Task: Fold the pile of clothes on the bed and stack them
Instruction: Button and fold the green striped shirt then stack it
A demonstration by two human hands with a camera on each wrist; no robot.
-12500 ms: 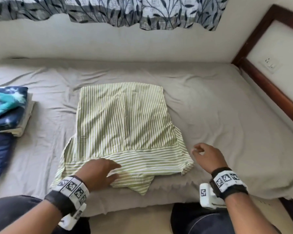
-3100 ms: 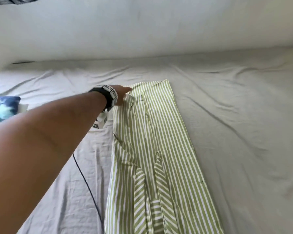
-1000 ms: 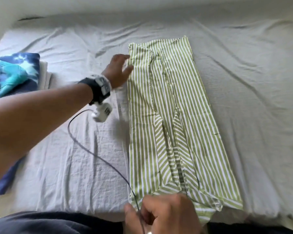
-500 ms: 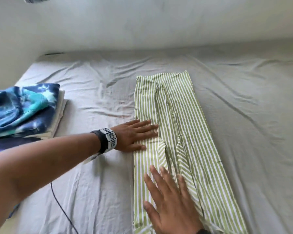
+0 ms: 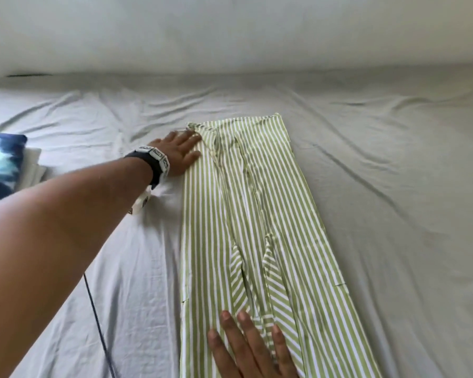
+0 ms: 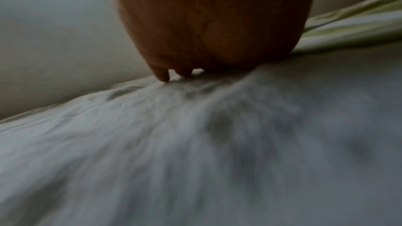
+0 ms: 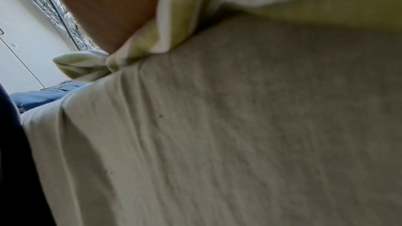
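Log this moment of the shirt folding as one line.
step: smoothing | striped shirt: folded into a long strip on bed sheet | left hand: flat at far left edge | right hand: flat on near end

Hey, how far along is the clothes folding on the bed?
Done: a folded stack sits at the bed's left edge. In hand: the striped shirt is folded into a long strip; the left hand touches its far corner, the right hand lies flat on its near end. Left: folding it shorter and stacking it.

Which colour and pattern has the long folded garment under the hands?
Green and white stripes; the striped garment shows best in the head view.
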